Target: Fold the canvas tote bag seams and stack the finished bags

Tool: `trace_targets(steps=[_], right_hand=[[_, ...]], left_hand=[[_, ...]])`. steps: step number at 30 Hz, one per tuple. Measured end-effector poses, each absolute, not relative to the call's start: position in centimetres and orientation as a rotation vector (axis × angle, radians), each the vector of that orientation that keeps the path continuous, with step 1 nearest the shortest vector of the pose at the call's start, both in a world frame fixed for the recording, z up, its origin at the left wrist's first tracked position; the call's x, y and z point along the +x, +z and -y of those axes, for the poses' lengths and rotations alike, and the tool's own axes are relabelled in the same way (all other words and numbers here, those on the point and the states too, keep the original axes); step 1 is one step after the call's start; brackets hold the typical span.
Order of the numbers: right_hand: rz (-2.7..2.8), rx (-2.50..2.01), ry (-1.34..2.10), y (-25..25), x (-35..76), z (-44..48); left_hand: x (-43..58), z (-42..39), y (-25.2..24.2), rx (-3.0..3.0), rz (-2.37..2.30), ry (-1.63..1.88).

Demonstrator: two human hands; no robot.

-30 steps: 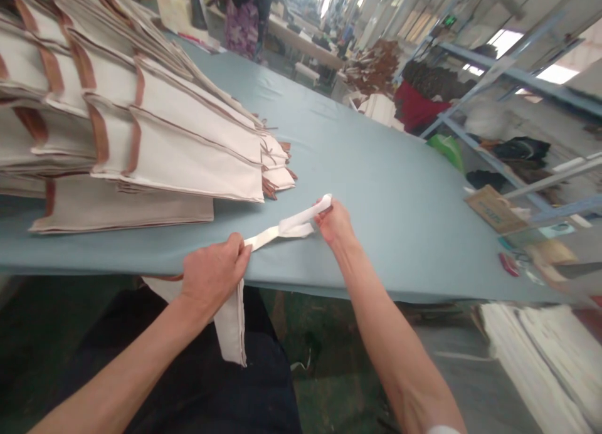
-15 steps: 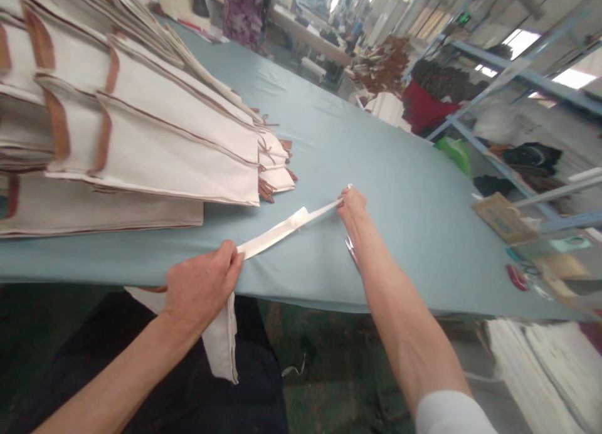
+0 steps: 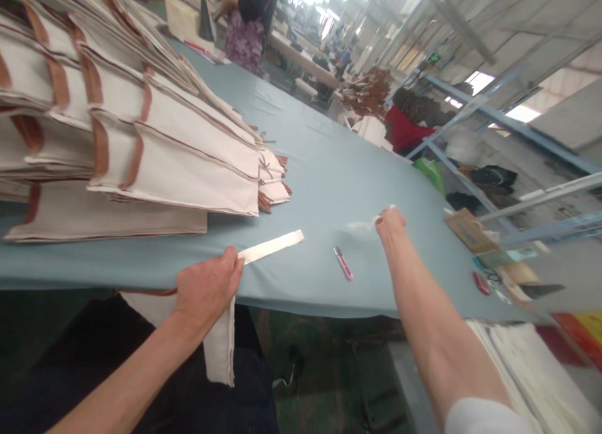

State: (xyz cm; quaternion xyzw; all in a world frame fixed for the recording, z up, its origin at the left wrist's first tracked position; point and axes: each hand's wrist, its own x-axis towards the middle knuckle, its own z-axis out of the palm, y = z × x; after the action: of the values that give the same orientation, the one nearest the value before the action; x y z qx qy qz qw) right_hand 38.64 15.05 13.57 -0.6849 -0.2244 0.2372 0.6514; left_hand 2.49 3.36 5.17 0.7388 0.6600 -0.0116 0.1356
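Left of the slim pink-handled snips (image 3: pixel 345 266), your left hand (image 3: pixel 204 290) is gripping a flat cream fabric strip (image 3: pixel 273 246); right of them, your right hand (image 3: pixel 391 222) is pinching a blurred white wisp (image 3: pixel 361 225). Likely you're peeling; next is calling for loosening the right fingers.

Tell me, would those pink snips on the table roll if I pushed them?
The pink snips would probably slide or swivel rather than roll, since they lie flat on the blue table. They'd likely feel light, looking so small and slim. Their narrow grey tips might poke.
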Motion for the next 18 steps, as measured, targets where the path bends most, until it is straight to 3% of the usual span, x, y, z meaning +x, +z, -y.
trace_targets(steps=[10, 18], right_hand=[[0.611, -1.435, 0.977, 16.3, 29.5, -8.3], [0.800, -1.216, 1.304, 17.6, 18.2, -2.1]], left_hand=[[0.4, -3.3, 5.6, 2.142, -1.731, 0.105], [-3.5, -1.8, 5.1, 1.979, -1.735, 0.458]])
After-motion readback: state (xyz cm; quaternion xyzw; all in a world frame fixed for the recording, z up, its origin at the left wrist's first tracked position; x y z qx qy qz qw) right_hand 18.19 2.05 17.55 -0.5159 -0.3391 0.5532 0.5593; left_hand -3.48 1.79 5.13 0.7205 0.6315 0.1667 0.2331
